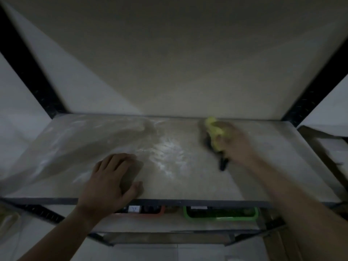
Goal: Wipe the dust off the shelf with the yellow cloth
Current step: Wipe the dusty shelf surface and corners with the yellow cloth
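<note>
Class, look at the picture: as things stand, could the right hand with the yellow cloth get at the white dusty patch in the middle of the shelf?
Probably yes. The right hand holds the yellow cloth at the back of the shelf, and the dusty patch lies just to its left with only bare board between. The left hand rests beyond the patch, not in the way.

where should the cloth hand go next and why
Probably sweep the right hand with the yellow cloth leftward toward the pale dust patch mid-shelf. The cloth sits at the shelf's back right, and whitish streaks show at centre and left. The left hand rests flat near the front edge, seemingly bracing, so it can stay.
</note>
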Demonstrator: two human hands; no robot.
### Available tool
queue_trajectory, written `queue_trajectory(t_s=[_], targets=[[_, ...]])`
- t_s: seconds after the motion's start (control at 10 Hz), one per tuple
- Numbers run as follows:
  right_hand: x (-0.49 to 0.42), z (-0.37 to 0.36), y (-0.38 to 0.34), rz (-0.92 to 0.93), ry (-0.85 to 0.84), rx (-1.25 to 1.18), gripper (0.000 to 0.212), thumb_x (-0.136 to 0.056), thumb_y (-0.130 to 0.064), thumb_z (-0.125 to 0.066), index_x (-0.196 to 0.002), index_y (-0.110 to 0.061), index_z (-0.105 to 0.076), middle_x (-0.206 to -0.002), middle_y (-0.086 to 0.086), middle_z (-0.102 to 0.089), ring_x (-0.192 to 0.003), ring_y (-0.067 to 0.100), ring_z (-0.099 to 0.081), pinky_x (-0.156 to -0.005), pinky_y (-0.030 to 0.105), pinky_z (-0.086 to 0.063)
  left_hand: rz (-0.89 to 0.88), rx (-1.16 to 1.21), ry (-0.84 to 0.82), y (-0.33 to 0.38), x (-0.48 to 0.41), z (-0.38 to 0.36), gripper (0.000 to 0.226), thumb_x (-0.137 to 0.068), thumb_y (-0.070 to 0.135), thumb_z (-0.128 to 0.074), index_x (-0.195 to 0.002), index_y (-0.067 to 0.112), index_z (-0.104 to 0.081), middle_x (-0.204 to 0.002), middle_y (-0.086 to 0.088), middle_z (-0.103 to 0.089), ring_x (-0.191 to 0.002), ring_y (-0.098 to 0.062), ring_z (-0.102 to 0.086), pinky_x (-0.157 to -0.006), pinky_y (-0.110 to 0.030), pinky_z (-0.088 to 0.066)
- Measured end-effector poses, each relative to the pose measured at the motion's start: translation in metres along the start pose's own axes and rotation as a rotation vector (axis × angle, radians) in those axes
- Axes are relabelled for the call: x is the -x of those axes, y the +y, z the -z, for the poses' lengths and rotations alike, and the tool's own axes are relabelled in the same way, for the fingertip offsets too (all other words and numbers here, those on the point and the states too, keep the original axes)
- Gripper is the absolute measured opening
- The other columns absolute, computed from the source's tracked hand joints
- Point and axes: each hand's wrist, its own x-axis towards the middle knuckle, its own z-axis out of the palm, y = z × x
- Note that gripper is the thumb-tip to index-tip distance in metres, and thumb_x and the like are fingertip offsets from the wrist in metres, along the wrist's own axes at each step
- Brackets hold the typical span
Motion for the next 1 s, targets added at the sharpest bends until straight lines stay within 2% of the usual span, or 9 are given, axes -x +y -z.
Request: queue_trajectory(t_s=[0.1,0.3,0.4,0.5,0.6,0.7,0.8,0.9,1.0], targets=[[-0.04,0.058,0.067,-0.282,0.055,0.381,0.051,-0.096,-0.019,-0.053,-0.144,-0.009,-0.039,-0.146,0.016,-0.045,-0.132,0.031,-0.046,-0.113,0.037,-0.036,0.009,-0.017,-0.038,0.001,-0.002,0.0,0.067,-0.094,0.062,-0.049,-0.136,0.014,-0.068,-0.136,-0.006,-0.06,-0.126,-0.027,-0.054,-0.1,-0.04,-0.041],[-0.074,0.079,0.116,-0.511,0.006,0.611,0.04,-0.094,-0.024,-0.055,-0.127,-0.002,-0.053,-0.131,0.026,-0.054,-0.119,0.043,-0.052,-0.102,0.05,-0.043,0.038,-0.009,-0.095,0.006,-0.003,0.007,0.071,-0.094,0.064,-0.047,-0.14,0.013,-0.066,-0.139,-0.008,-0.06,-0.129,-0.029,-0.054,-0.102,-0.042,-0.043],[-0.069,0.048,0.072,-0.459,-0.04,0.59,0.017,-0.084,-0.017,-0.06,-0.097,-0.007,-0.064,-0.108,0.016,-0.066,-0.094,0.034,-0.066,-0.078,0.041,-0.057,0.029,-0.016,-0.084,0.005,-0.006,0.007,0.071,-0.094,0.064,-0.047,-0.14,0.014,-0.067,-0.138,-0.007,-0.06,-0.128,-0.029,-0.054,-0.101,-0.041,-0.041],[-0.045,-0.017,0.015,-0.108,-0.02,0.475,0.03,-0.085,-0.016,-0.053,-0.112,-0.01,-0.067,-0.118,0.016,-0.067,-0.109,0.033,-0.064,-0.092,0.036,-0.052,0.037,-0.016,-0.076,0.005,-0.005,0.004,0.073,-0.095,0.067,-0.044,-0.139,0.013,-0.067,-0.137,-0.008,-0.06,-0.126,-0.031,-0.056,-0.1,-0.045,-0.044],[-0.021,-0.07,-0.041,0.143,-0.263,0.275,0.048,-0.086,-0.012,-0.054,-0.133,-0.015,-0.057,-0.141,0.009,-0.054,-0.127,0.026,-0.052,-0.109,0.03,-0.038,0.009,-0.006,-0.043,0.003,-0.003,0.002,0.078,-0.1,0.073,-0.033,-0.136,0.013,-0.067,-0.135,-0.006,-0.06,-0.124,-0.03,-0.056,-0.098,-0.047,-0.045],[-0.016,-0.053,-0.047,0.155,-0.288,0.045,0.05,-0.085,-0.001,-0.053,-0.134,-0.012,-0.056,-0.14,0.007,-0.056,-0.126,0.023,-0.054,-0.109,0.025,-0.037,0.01,0.003,-0.035,0.0,-0.002,0.0,0.077,-0.101,0.074,-0.032,-0.136,0.015,-0.067,-0.136,-0.004,-0.059,-0.126,-0.03,-0.056,-0.098,-0.048,-0.047],[-0.018,0.007,-0.003,0.033,-0.02,0.15,0.043,-0.091,-0.013,-0.054,-0.133,-0.009,-0.056,-0.135,0.013,-0.059,-0.121,0.029,-0.057,-0.1,0.021,-0.036,0.012,-0.02,-0.042,0.0,-0.001,-0.001,0.071,-0.098,0.069,-0.043,-0.135,0.015,-0.067,-0.137,-0.004,-0.059,-0.127,-0.03,-0.056,-0.099,-0.048,-0.048],[-0.013,0.054,0.053,-0.125,0.1,0.408,0.039,-0.089,-0.021,-0.054,-0.127,-0.011,-0.059,-0.119,0.018,-0.066,-0.104,0.037,-0.062,-0.09,0.039,-0.046,0.021,-0.027,-0.034,0.0,-0.001,-0.001,0.066,-0.094,0.062,-0.049,-0.134,0.013,-0.067,-0.136,-0.005,-0.06,-0.126,-0.03,-0.055,-0.1,-0.048,-0.048],[-0.002,0.047,0.078,-0.216,0.107,0.565,0.034,-0.087,-0.017,-0.06,-0.119,-0.006,-0.06,-0.116,0.024,-0.063,-0.1,0.042,-0.058,-0.091,0.046,-0.044,0.015,-0.023,-0.022,0.002,-0.002,-0.002,0.063,-0.094,0.06,-0.05,-0.132,0.014,-0.067,-0.135,-0.004,-0.059,-0.126,-0.028,-0.053,-0.099,-0.046,-0.047]])
